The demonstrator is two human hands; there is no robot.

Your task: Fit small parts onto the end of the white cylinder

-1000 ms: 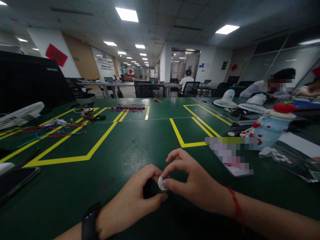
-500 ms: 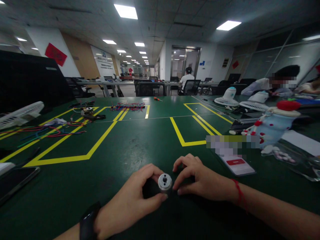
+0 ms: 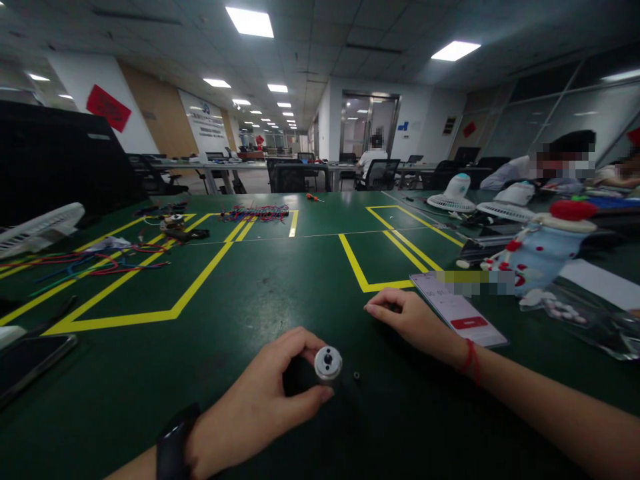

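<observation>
My left hand (image 3: 273,383) curls its thumb and fingers around a small motor (image 3: 328,363), a silver cylinder held upright. Its round end faces up, with a dark centre and two small holes. Just right of it, a tiny dark ring-like part (image 3: 357,376) lies on the green table. My right hand (image 3: 413,320) rests farther right with its fingers curled closed, apart from the motor. Whatever those fingers hold, if anything, is hidden. Beside this hand lies a phone (image 3: 470,321) with a lit pale screen and a red button.
Yellow tape (image 3: 130,322) marks out areas on the table (image 3: 280,280). Loose wires (image 3: 110,263) lie at left, a wire bundle (image 3: 257,213) and a screwdriver (image 3: 314,197) farther back. A blue cup (image 3: 555,250) and white fans (image 3: 453,195) stand at right. Another person (image 3: 540,167) sits beyond.
My right hand has moved away from the motor, to the right and forward, and its fingers have curled in. The tiny dark part now shows near the motor. My left hand keeps its grip.
</observation>
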